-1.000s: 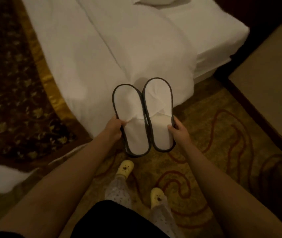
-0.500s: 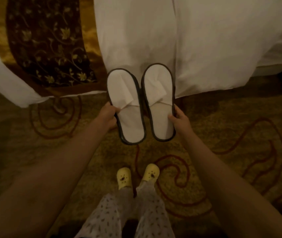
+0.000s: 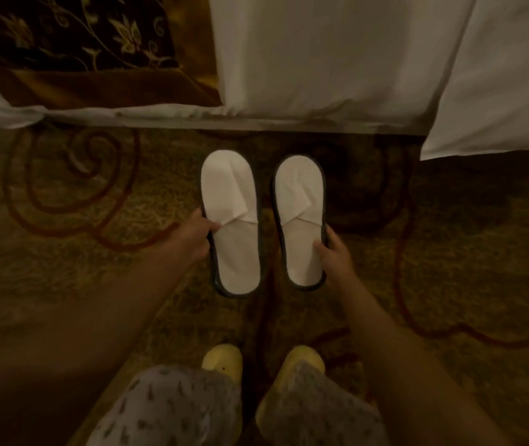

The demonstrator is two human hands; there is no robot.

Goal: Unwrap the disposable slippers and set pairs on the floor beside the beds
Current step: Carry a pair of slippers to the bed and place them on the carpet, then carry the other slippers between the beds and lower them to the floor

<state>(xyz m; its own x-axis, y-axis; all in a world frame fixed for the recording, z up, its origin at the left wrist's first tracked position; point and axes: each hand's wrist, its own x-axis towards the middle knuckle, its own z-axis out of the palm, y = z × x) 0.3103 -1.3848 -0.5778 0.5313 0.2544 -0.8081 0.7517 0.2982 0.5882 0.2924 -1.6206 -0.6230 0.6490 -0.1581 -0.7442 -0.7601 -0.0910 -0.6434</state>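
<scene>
- left hand [image 3: 197, 235] pinches left slipper [image 3: 231, 222] at its 9 o'clock edge
- right hand [image 3: 334, 252] grips right slipper [image 3: 300, 220] around 4 o'clock
- both slippers low over carpet [image 3: 63, 268], bed [image 3: 337, 59] at 12 o'clock

I find no readable text, label, brand, number or sign anywhere in head view. Both slippers [image 3: 230, 220] plain white, unmarked. Dim, blurred picture; anything finer I can't make out.
</scene>
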